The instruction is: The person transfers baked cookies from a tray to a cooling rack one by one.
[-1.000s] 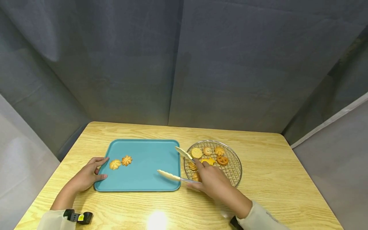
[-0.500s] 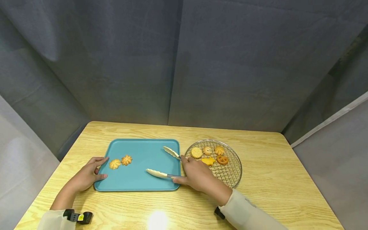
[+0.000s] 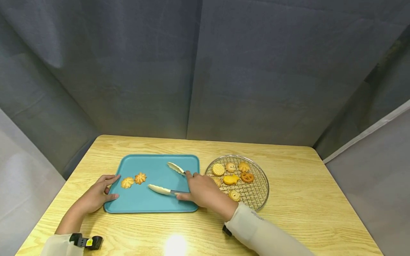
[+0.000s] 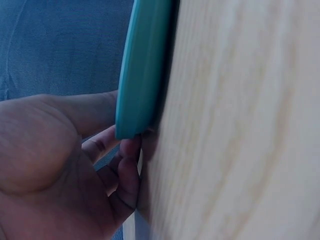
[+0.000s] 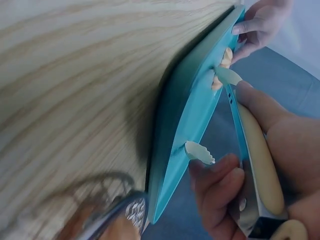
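At the tray's left edge, my left hand [image 3: 96,195] holds the rim of a blue-green rectangular tray [image 3: 150,165], its thumb and index finger over the edge. The left wrist view shows the other fingers curled at the tray's corner. My right hand [image 3: 205,190] grips a pair of metal tongs [image 3: 160,189] with cream, scalloped tips. Both tips are spread wide above the tray with nothing between them. Two golden cookies lie side by side on the tray's left part: a paler ridged cookie [image 3: 127,182] and a browner flower-shaped cookie [image 3: 140,178].
Right of the tray stands a round wire rack [image 3: 257,195] bearing several cookies, among them a pretzel-shaped cookie [image 3: 247,177], a yellow fish-shaped cookie [image 3: 231,179] and a round dotted cookie [image 3: 218,169]. My right forearm passes in front of it. Grey curtains [image 3: 192,71] surround the wooden table [image 3: 288,213].
My right hand has moved left with the spread tongs, from over the rack to over the tray's middle, uncovering cookies on the rack's near side. My left hand has stayed put.
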Tool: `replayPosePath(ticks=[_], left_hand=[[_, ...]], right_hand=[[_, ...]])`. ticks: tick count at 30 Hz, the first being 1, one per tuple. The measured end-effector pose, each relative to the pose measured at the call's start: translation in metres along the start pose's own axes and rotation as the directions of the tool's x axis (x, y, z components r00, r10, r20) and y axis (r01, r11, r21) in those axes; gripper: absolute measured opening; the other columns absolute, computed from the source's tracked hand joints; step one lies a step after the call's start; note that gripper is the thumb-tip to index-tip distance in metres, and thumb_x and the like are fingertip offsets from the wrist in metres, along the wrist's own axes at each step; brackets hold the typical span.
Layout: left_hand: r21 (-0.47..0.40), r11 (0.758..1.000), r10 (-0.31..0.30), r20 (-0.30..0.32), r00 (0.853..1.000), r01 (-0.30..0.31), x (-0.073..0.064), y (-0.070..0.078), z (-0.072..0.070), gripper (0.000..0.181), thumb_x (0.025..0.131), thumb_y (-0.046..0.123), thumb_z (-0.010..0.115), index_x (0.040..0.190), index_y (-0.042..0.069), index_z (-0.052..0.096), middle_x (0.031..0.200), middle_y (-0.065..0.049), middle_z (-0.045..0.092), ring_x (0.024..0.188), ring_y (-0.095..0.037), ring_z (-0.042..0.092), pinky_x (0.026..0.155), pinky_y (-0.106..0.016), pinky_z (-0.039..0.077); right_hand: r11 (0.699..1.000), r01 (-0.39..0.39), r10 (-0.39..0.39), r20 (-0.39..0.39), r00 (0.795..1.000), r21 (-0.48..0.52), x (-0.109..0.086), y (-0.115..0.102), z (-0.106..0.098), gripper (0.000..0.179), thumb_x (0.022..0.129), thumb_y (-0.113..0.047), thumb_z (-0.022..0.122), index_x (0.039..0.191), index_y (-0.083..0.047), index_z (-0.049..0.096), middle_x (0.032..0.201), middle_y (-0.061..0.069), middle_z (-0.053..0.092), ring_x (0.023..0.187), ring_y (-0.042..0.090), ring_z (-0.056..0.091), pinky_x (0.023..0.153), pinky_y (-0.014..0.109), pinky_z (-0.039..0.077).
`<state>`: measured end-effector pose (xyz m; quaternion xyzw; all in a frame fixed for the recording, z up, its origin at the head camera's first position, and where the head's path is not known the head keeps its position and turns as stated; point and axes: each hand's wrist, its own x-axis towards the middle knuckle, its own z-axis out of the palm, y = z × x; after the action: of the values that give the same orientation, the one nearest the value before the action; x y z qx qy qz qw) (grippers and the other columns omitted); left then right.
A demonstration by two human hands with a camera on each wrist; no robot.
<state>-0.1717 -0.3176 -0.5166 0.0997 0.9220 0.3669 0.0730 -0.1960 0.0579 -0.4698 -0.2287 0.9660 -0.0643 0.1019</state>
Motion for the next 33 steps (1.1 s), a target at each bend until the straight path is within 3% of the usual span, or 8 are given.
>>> replayPosePath(ticks=[8,21,27,33], left_hand=[[0.001,1.000,-0.008,-0.002,1.000,0.008,0.000,0.000,0.000,0.074,0.094,0.004,0.073,0.155,-0.011,0.034,0.150,-0.032,0.033,0.084,-0.021,0.040,0.069,-0.028,0.036],[0.006,1.000,-0.014,-0.014,1.000,0.015,0.002,-0.001,0.000,0.075,0.093,0.006,0.074,0.155,-0.012,0.035,0.149,-0.033,0.034,0.087,-0.022,0.041,0.069,-0.028,0.037],[-0.001,1.000,-0.013,-0.012,1.000,0.013,0.001,0.000,0.000,0.075,0.094,0.006,0.074,0.155,-0.011,0.035,0.150,-0.033,0.032,0.086,-0.022,0.041,0.069,-0.028,0.037],[0.002,1.000,-0.021,-0.006,1.000,0.021,0.000,-0.001,0.001,0.075,0.093,0.004,0.073,0.156,-0.009,0.035,0.151,-0.032,0.033,0.085,-0.021,0.041,0.070,-0.028,0.037]], right_hand=[[1.000,0.010,-0.010,-0.020,1.000,-0.018,0.014,-0.019,0.003,0.093,0.093,-0.070,0.061,0.159,-0.007,0.041,0.134,0.013,0.065,0.099,0.028,0.069,0.079,0.041,0.057],[0.996,0.034,-0.036,-0.032,0.999,-0.077,0.040,-0.041,0.011,0.078,0.100,-0.063,0.053,0.161,-0.017,0.039,0.139,0.006,0.062,0.102,0.022,0.067,0.078,0.039,0.055],[0.991,0.053,-0.065,-0.099,0.993,-0.122,0.039,-0.040,0.010,0.067,0.101,-0.058,0.054,0.157,-0.019,0.048,0.137,0.005,0.065,0.104,0.024,0.070,0.078,0.040,0.058],[0.988,0.069,-0.085,-0.115,0.990,-0.138,0.036,-0.036,0.007,0.066,0.101,-0.058,0.055,0.155,-0.020,0.051,0.136,0.005,0.067,0.103,0.025,0.071,0.077,0.039,0.058]])
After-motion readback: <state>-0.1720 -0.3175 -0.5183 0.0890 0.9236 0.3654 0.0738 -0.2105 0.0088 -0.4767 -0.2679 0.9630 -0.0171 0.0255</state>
